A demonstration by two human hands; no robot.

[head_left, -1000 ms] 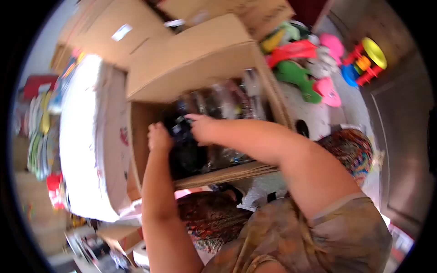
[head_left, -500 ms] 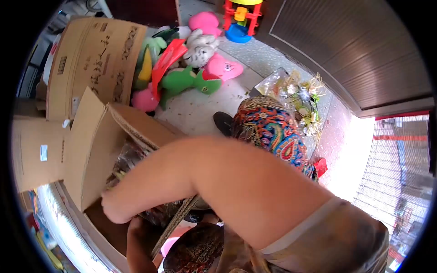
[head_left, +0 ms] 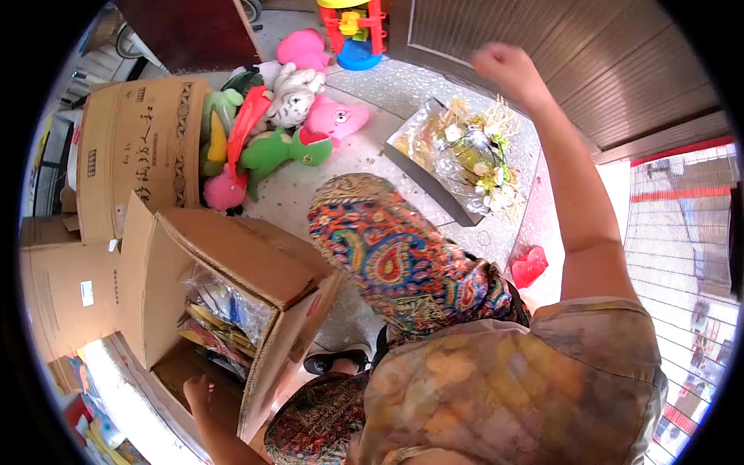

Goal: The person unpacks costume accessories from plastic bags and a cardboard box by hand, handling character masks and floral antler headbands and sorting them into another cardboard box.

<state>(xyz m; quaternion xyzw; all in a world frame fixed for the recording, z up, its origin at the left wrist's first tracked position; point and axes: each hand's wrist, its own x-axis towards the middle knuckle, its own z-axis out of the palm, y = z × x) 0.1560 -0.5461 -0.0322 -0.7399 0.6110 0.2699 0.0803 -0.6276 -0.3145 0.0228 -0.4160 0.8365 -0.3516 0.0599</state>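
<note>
My left hand (head_left: pixel 199 392) is at the near side of an open cardboard box (head_left: pixel 232 248), over its inner floor, with its fingers curled and nothing visible in them. Inside the box lie plastic-wrapped packages (head_left: pixel 225 306), some with yellowish edges; their kind is unclear. My right hand (head_left: pixel 505 71) is raised at the far right in front of the brown ribbed door (head_left: pixel 542 39), away from the box. Its fingers are folded into a fist, slightly blurred, and no object shows in it.
Plush toys (head_left: pixel 271 151) are heaped behind the box, near a large printed carton (head_left: pixel 143 155). A black tray (head_left: pixel 434 186) with artificial flowers (head_left: pixel 484 159) lies by the door. A red object (head_left: pixel 529 267) and a toy with red posts (head_left: pixel 353 35) are on the floor.
My right arm has swung from over the box up to the far right. The box's contents and the flower tray now show more fully. My left hand remains at the box.
</note>
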